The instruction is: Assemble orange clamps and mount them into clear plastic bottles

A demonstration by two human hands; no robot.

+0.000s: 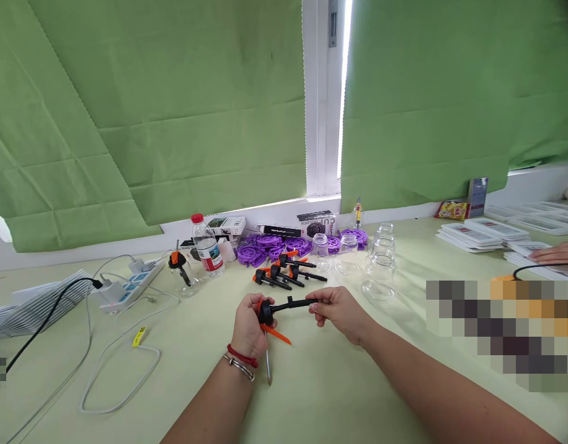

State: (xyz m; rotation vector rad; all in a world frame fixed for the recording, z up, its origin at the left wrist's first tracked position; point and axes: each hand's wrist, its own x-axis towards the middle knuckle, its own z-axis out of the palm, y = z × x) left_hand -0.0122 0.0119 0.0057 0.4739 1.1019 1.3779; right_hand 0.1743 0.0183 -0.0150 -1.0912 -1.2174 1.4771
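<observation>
My left hand (pixel 250 327) is closed around the round black cap of a black-and-orange stemmed piece (pixel 265 311). An orange blade-like strip (pixel 278 335) sticks out below the cap toward the right. My right hand (pixel 334 311) pinches the far end of the black stem (pixel 293 303), which lies nearly level between both hands. Under my left hand, a thin silver rod (pixel 267 364) points toward me; whether the hand grips it I cannot tell. Just beyond my hands lies a pile of similar black-and-orange pieces (pixel 284 271).
Behind the pile are purple plastic discs (pixel 251 251) and small boxes. Clear glass-like cups (pixel 380 274) stand right of it. A water bottle (pixel 208 246), power strip (pixel 138 283) and loose cables are at left. Another person's hand (pixel 559 253) rests by white cards (pixel 482 233) at right.
</observation>
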